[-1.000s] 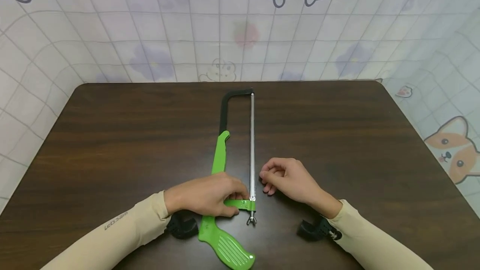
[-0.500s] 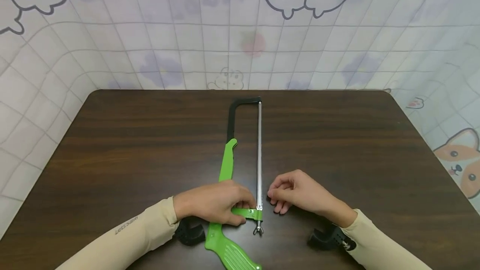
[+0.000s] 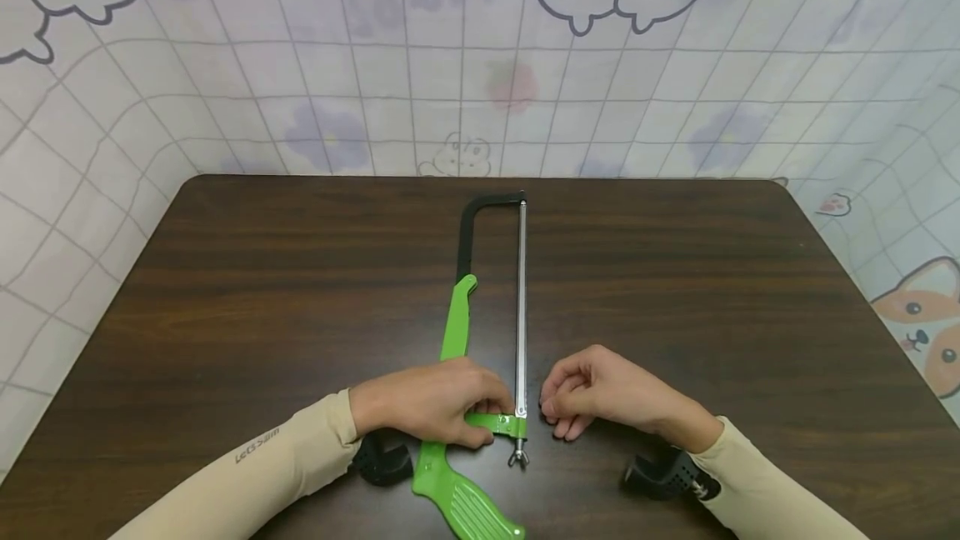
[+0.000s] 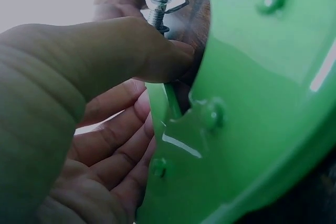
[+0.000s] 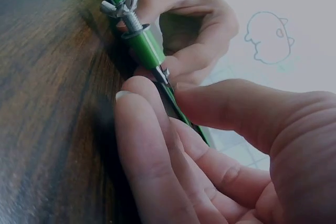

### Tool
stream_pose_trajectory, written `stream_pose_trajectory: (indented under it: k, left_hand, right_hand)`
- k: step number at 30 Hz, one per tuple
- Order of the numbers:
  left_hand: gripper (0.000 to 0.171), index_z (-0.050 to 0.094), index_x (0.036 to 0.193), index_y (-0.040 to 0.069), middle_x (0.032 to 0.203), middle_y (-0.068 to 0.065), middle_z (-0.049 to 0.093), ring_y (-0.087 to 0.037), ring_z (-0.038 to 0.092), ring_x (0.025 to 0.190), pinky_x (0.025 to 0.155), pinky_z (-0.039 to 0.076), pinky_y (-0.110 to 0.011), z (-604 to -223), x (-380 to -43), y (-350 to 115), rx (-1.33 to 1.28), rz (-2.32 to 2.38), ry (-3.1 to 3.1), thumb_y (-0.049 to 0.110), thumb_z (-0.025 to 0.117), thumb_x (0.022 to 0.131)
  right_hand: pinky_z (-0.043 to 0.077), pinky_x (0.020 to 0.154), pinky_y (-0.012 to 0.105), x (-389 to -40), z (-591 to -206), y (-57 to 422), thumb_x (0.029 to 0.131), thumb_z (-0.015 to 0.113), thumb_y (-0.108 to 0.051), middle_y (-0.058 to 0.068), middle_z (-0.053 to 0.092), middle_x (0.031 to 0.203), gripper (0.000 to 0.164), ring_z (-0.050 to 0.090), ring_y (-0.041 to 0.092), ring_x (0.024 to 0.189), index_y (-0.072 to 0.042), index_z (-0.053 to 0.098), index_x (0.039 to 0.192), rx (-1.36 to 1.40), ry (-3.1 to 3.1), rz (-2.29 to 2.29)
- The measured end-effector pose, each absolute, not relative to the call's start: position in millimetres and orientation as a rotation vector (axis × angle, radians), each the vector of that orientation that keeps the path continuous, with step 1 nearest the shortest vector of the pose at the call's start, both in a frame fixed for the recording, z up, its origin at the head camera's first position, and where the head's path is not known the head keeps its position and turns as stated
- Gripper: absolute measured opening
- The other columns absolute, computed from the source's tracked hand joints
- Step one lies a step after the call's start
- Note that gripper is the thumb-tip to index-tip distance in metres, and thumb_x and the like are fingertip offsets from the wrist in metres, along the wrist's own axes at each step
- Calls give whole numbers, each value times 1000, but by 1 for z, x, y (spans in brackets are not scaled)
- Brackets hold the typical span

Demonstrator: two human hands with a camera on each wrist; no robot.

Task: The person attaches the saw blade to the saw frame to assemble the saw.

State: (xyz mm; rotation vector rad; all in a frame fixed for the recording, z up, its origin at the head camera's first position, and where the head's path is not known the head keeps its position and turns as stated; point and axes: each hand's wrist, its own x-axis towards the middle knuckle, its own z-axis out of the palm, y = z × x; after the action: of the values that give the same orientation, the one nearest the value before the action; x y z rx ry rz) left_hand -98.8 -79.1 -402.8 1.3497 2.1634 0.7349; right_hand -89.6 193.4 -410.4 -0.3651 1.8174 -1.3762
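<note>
A hacksaw (image 3: pixel 455 319) lies on the table with its green handle towards me and its black front bow pointing away. Its silver blade (image 3: pixel 521 307) runs along the right side, ending near me at a wing nut (image 3: pixel 518 455). My left hand (image 3: pixel 438 402) holds the green crosspiece of the frame, thumb on the near side and fingers on the far side. Just right of the blade's near end is my right hand (image 3: pixel 611 390), fingers loosely curled with nothing in them. In the right wrist view, its thumb (image 5: pixel 226 103) overlaps the blade's end.
The dark wooden table (image 3: pixel 675 273) has a straight back edge. Behind it and at both sides hangs a pale checked cloth (image 3: pixel 360 65) with cartoon prints. Black wrist devices (image 3: pixel 660 473) sit under both forearms.
The head view has shifted, moving the whole scene right and slightly down. My right hand has come a little nearer to me along the blade. The left hand keeps its hold on the hacksaw.
</note>
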Motion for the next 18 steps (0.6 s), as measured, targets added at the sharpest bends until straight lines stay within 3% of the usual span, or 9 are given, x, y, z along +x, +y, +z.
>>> stream_pose_trajectory:
  k: [18]
  left_hand:
    - [26, 73, 118, 13, 94, 7, 69, 5, 53, 75, 71, 47, -11, -393, -100, -80, 1308, 730, 2126, 12, 71, 92]
  right_hand:
    - [64, 72, 34, -93, -407, 197, 92, 75, -13, 8, 77, 88, 29, 77, 15, 75, 9, 68, 108, -361, 1778, -1385]
